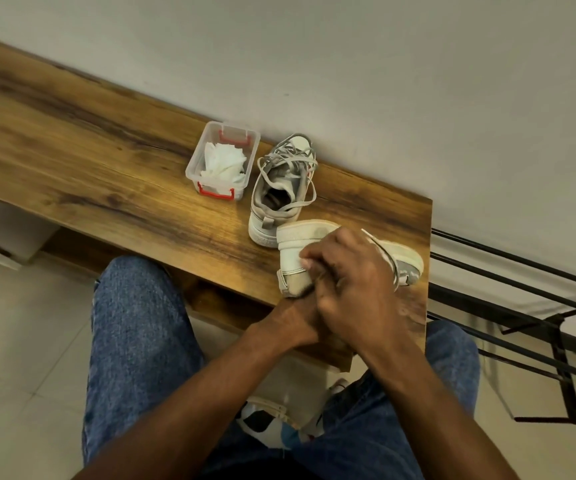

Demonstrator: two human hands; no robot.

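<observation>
While crossing over left hand, right hand grips sneaker.

On the wood-grain tabletop, a clear plastic box with red latches stands near the wall. It holds crumpled white sheets, possibly tissues or wipes. Just beside it a pale sneaker stands upright, grey laces loose, toe toward the wall. A black metal rack stands past the tabletop's end on the tiled floor.
</observation>
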